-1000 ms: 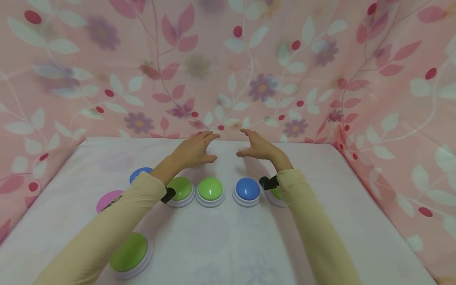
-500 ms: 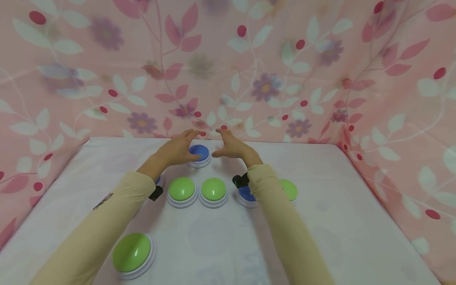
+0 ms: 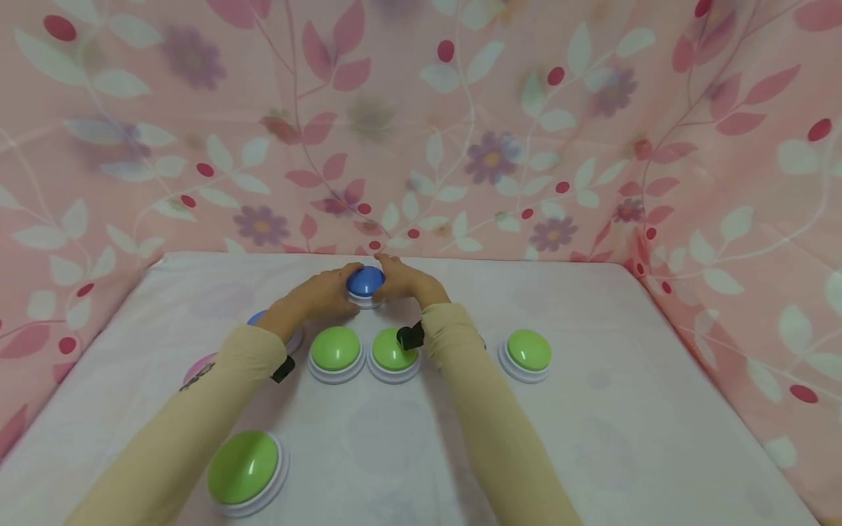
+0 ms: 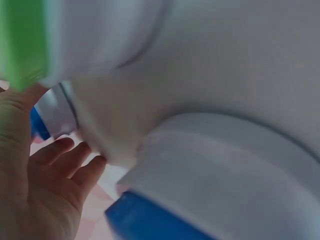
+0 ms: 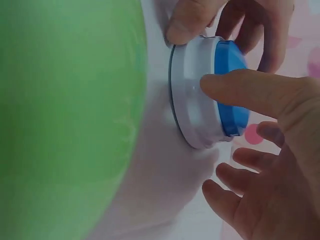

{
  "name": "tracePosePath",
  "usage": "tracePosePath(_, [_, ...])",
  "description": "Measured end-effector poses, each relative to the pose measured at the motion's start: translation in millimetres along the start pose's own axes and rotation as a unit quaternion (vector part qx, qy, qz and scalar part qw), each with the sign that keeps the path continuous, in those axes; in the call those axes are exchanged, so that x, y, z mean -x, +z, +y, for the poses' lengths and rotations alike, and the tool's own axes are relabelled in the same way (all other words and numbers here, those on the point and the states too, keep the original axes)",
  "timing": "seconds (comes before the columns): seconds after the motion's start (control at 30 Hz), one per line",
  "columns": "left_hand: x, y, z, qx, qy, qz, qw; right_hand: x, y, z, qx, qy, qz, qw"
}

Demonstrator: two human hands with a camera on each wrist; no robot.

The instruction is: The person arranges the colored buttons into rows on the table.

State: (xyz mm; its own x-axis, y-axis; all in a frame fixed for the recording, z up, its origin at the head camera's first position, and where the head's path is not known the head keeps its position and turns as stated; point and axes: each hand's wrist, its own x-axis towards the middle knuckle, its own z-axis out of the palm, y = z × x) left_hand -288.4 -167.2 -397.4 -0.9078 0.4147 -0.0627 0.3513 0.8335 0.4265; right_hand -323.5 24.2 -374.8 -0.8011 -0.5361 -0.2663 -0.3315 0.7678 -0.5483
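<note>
A blue domed push button (image 3: 365, 283) with a white base stands at the far middle of the table, between both hands. My left hand (image 3: 327, 294) holds its left side, with the thumb at the base's near edge and the fingers around the back. My right hand (image 3: 406, 282) is at its right side. In the right wrist view, the right thumb lies across the white base (image 5: 197, 107), while the other fingers are spread and stand off from it. Nearer me are two green push buttons, one (image 3: 336, 349) left and one (image 3: 393, 351) partly behind the right wrist camera.
Another green button (image 3: 528, 351) stands to the right, and a larger-looking one (image 3: 243, 467) at front left. My left arm partly covers a blue button (image 3: 259, 317) and a pink one (image 3: 199, 365). A floral pink curtain (image 3: 421, 131) closes off the back and right.
My right hand has moved left and my left hand has first moved left, then back in; both have come down to the far blue button. The button to the right is uncovered.
</note>
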Motion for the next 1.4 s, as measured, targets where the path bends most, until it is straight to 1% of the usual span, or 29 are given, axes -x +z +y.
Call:
tracePosePath(0.07, [1.4,2.1,-1.1,0.000,0.005,-0.002,1.0000,-2,2,-1,0.017,-0.001,-0.010,1.000])
tracePosePath(0.2, [1.5,4.0,-2.6,0.007,0.013,0.008,0.9999,-7,6,-5,0.041,-0.011,-0.021,0.999])
tracePosePath(0.37, [0.5,4.1,-2.4,0.007,0.015,0.011,0.9998,-11,10,-8,0.051,-0.015,-0.016,0.998])
tracePosePath(0.67, [-1.3,4.6,-3.9,0.001,0.013,0.012,0.9998,-10,10,-11,0.053,-0.014,-0.013,0.998])
tracePosePath(0.9, [-1.5,5.2,-4.3,0.008,0.025,0.010,0.9996,-8,9,-12,0.060,-0.010,-0.011,0.998])
tracePosePath(1.07, [-1.3,5.4,-1.4,-0.006,0.022,0.010,0.9997,-8,9,-10,0.064,-0.008,-0.011,0.998])
tracePosePath(1.17, [-1.0,5.6,0.2,-0.011,0.022,0.015,0.9996,-8,8,-8,0.066,-0.013,-0.009,0.998])
tracePosePath(1.27, [-0.8,5.3,0.8,-0.014,0.033,0.023,0.9991,-8,6,-7,0.069,-0.023,-0.005,0.997])
tracePosePath(1.4, [-0.1,3.9,1.6,-0.015,0.040,0.029,0.9986,-7,4,-6,0.060,-0.033,0.001,0.998])
